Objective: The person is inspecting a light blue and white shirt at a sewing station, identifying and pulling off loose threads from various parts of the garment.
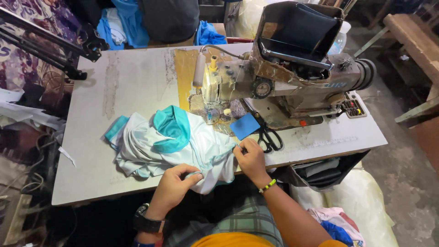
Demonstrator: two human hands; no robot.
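Pale blue fabric is what both sets of fingers are on right now: the left hand [176, 183] has its fingers curled shut around a fold of the garment [173, 146] at the near edge of the worktop [91, 178], thumb tucked under the cloth, and the right hand [250, 158] is pinching the edge of the same piece a bit further right, fingertips closed tight on the hem. So neither hand is open, both have cloth in them. The garment itself is a light blue and white bundle with teal trim, heaped on the worktop just in front of the person and left of the needle area. Looks to me like the lining-up stage, getting an edge straight between the two hands, not actual stitching, since the fabric isn't under the presser foot. Just past the right hand there's a pair of black scissors [270, 137] and a small blue square patch [244, 126], both lying close to the base of the worn industrial sewing machine [292, 77]. My guess is the next move needs that pinched edge kept flat and taut while it gets slid right toward the needle, without the bunched rest of it dragging. There's a black watch on the left wrist and a green bead bracelet on the right.
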